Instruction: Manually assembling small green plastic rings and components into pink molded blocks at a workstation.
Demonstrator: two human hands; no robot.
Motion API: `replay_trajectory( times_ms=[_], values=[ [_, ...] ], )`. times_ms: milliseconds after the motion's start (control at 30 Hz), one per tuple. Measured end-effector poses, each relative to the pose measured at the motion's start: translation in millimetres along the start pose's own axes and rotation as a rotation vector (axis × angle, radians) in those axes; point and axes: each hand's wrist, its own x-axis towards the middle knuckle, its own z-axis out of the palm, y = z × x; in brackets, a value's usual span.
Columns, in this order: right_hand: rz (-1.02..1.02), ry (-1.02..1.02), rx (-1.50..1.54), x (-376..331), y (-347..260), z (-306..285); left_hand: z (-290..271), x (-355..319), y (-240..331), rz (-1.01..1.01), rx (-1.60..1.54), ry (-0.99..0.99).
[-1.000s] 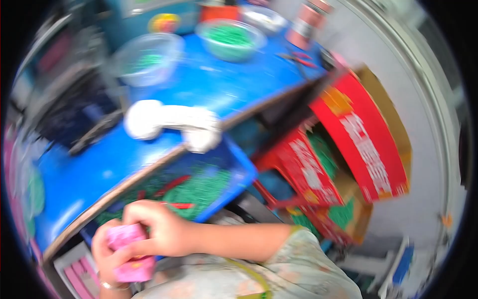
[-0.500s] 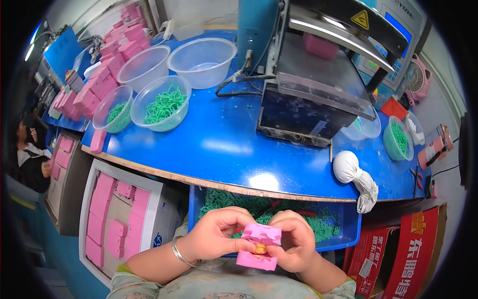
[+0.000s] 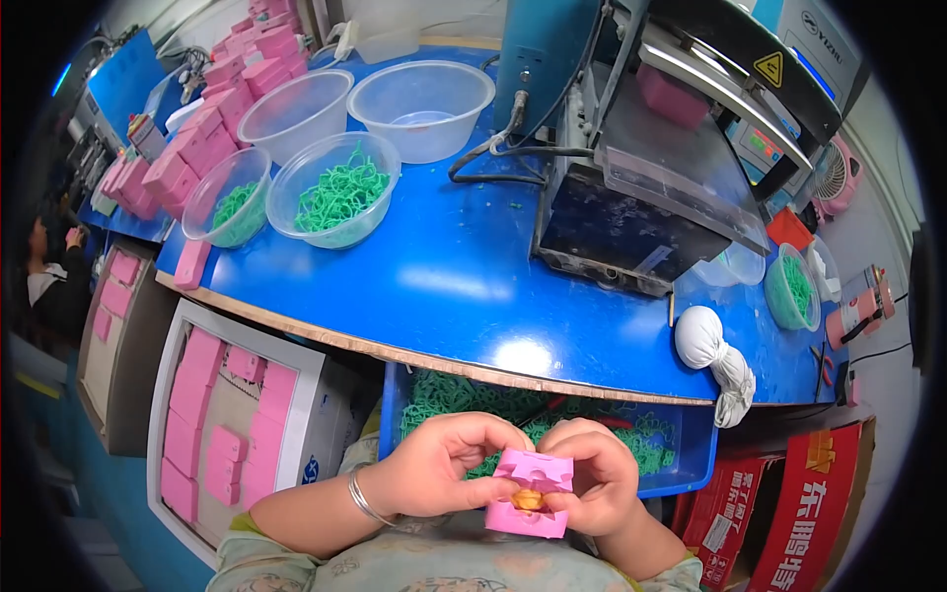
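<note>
Just in front of my body, both hands hold a pink rubber mould (image 3: 530, 530) spread apart at its cut. A small yellow piece (image 3: 529, 500) sits in the gap, its exact form too small to make out. My left hand (image 3: 446, 467) grips the left side, with the thumb pressed in beside the yellow piece. My right hand (image 3: 595, 478) is closed on the right side, its thumb at the lower half. Notched inner edges show on the upper half. Below the table edge, behind my hands, lies a blue tray (image 3: 698, 472) with green strands (image 3: 434, 397).
On the blue table (image 3: 434, 296) stand clear bowls, one with green strands (image 3: 343, 192), and a black press machine (image 3: 631, 222). A white cloth bundle (image 3: 702, 338) lies at the right edge. Pink blocks (image 3: 202, 143) are stacked at left; a box (image 3: 306, 395) holds more. Red cartons (image 3: 804, 503) stand right.
The mould's inside has tilted toward me, so more of the yellow piece shows. Both hands keep their hold. The whole view has shifted slightly.
</note>
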Motion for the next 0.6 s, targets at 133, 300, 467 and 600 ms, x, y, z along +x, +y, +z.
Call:
replay_trajectory(
  times_ms=[133, 300, 467, 600],
  values=[
    [0.000, 0.036, -0.098, -1, 6, -1, -7, 4, 10, 0.185, 0.622, -0.056],
    [0.411, 0.091, 0.203, 1, -1, 16, -5, 10, 15, 0.435, 0.913, 0.058],
    [0.369, -0.040, -0.196, 2, -6, 9, -3, 4, 1, 0.183, 0.651, 0.122],
    [0.273, -0.082, -0.379, -1, -2, 6, 2, 2, 2, -0.114, 0.121, 0.113]
  ],
)
